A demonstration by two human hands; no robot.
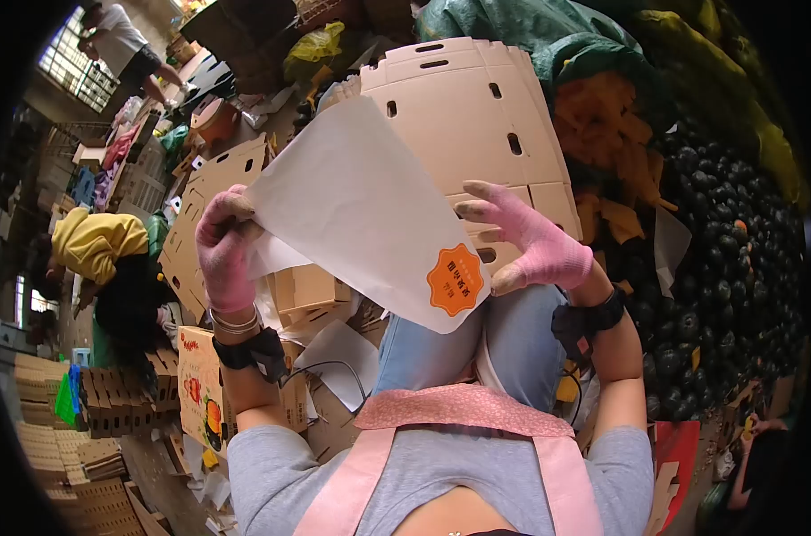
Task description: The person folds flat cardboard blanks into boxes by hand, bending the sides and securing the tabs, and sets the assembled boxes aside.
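My left hand [224,246], in a pink glove with worn fingertips, pinches the left corner of a white paper sheet [352,188]. The sheet hangs slantwise above my lap, and an orange scalloped label [455,280] with dark characters is on its lower right part. Beside the sheet's right edge is my right hand [541,243], gloved in pink too, with its fingers spread and nothing gripped. Its thumb comes close to the sheet near the label; whether they touch, I cannot tell. Beyond the paper lies a stack of flat cardboard pieces [464,116] with slotted holes.
A large heap of dark green round squash-like produce [727,268] fills the right side. Below my left hand stand an open cardboard box [307,293] and a printed carton [200,384]. A person in yellow [102,246] bends at the left; another person [124,45] stands farther back.
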